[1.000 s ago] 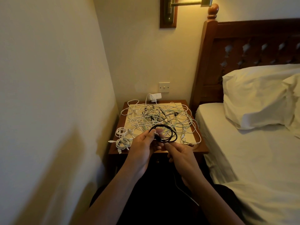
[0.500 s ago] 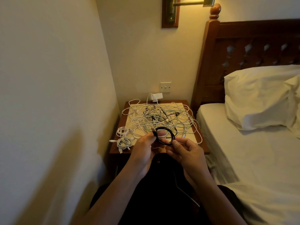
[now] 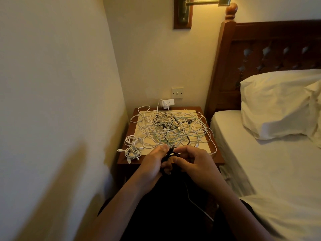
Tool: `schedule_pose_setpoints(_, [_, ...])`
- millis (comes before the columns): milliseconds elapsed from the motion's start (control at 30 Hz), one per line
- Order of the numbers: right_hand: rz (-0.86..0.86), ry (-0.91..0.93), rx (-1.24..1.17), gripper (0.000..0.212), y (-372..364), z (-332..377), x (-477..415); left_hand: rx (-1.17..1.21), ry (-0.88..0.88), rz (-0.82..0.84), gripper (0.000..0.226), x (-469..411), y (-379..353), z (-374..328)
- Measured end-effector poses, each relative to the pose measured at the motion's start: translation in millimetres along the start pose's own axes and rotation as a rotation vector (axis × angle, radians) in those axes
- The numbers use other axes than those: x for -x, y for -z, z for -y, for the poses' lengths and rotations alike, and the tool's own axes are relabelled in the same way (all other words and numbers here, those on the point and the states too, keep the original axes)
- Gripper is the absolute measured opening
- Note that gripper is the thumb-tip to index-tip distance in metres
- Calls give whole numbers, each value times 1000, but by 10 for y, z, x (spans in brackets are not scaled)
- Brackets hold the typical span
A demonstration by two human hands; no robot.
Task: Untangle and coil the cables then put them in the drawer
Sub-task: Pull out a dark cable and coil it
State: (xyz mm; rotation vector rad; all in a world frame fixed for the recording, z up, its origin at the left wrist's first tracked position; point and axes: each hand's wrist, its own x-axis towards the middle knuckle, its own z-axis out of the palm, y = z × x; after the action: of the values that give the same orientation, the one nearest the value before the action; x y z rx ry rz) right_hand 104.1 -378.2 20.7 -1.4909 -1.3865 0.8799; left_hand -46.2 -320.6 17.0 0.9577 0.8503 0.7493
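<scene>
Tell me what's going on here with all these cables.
A person is winding a black cable into a small coil, holding it in the left hand and the right hand just in front of the bedside table. A large tangle of mostly white cables lies spread over the tabletop. Two small white coils sit at its near left corner.
</scene>
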Motion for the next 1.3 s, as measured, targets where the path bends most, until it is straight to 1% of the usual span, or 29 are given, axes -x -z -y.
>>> schedule_pose_setpoints(100, [-4, -60, -129, 19, 32, -30, 8, -1, 55, 146, 11, 43, 115, -41])
schedule_pose_setpoints(133, [1, -84, -160, 20, 32, -46, 7, -49, 66, 184, 21, 66, 159, -60])
schedule_pose_setpoints(167, [8, -102, -182, 20, 25, -58, 5, -155, 58, 200, 29, 89, 193, -76])
schedule_pose_setpoints(200, [14, -113, -197, 20, 13, -72, 2, -293, 24, 188, 30, 110, 210, -74])
schedule_pose_setpoints(267, [18, -121, -219, 19, -9, -96, -1, -483, -98, 114, 15, 141, 210, -36])
schedule_pose_setpoints(333, [9, -123, -229, 18, -17, -102, 3, -513, -197, 46, 4, 120, 220, 24])
schedule_pose_setpoints(433, [16, -147, -253, 14, -25, -125, 17, -560, -322, -51, 8, 64, 241, 100])
schedule_pose_setpoints(533, [32, -167, -283, 12, -50, -162, 45, -710, -473, -155, 18, 60, 243, 159])
schedule_pose_setpoints(600, [26, -141, -231, 13, -62, -174, 60, -841, -581, -206, 19, 79, 220, 198])
schedule_pose_setpoints(633, [16, -122, -194, 14, -71, -181, 66, -880, -603, -222, 19, 88, 206, 212])
schedule_pose_setpoints(667, [2, -107, -165, 16, -81, -187, 72, -903, -598, -235, 19, 91, 200, 221])
schedule_pose_setpoints(733, [-33, -88, -136, 18, -105, -214, 80, -919, -528, -224, 18, 81, 215, 225])
schedule_pose_setpoints(800, [-62, -71, -116, 21, -115, -244, 89, -858, -414, -172, 16, 64, 254, 211])
schedule_pose_setpoints(867, [-56, -59, -85, 23, -109, -259, 99, -766, -335, -164, 18, 64, 268, 193])
schedule_pose_setpoints(933, [-10, -72, -50, 24, -105, -244, 112, -801, -353, -213, 19, 67, 262, 180])
schedule_pose_setpoints(1033, [57, -104, -30, 21, -101, -238, 118, -958, -470, -324, 10, 77, 273, 192])
schedule_pose_setpoints(1067, [68, -113, -52, 20, -96, -239, 120, -941, -468, -324, 10, 80, 285, 197])
schedule_pose_setpoints(1100, [74, -122, -87, 19, -90, -240, 123, -849, -418, -285, 14, 83, 296, 192])
schedule_pose_setpoints(1167, [57, -120, -161, 18, -89, -255, 132, -458, -229, -160, 18, 103, 270, 158])
schedule_pose_setpoints(1233, [15, -91, -196, 20, -99, -258, 151, -103, -94, -104, 21, 122, 246, 124])
schedule_pose_setpoints(1300, [-5, -53, -193, 28, -111, -233, 170, 42, -35, -83, 22, 121, 241, 105])
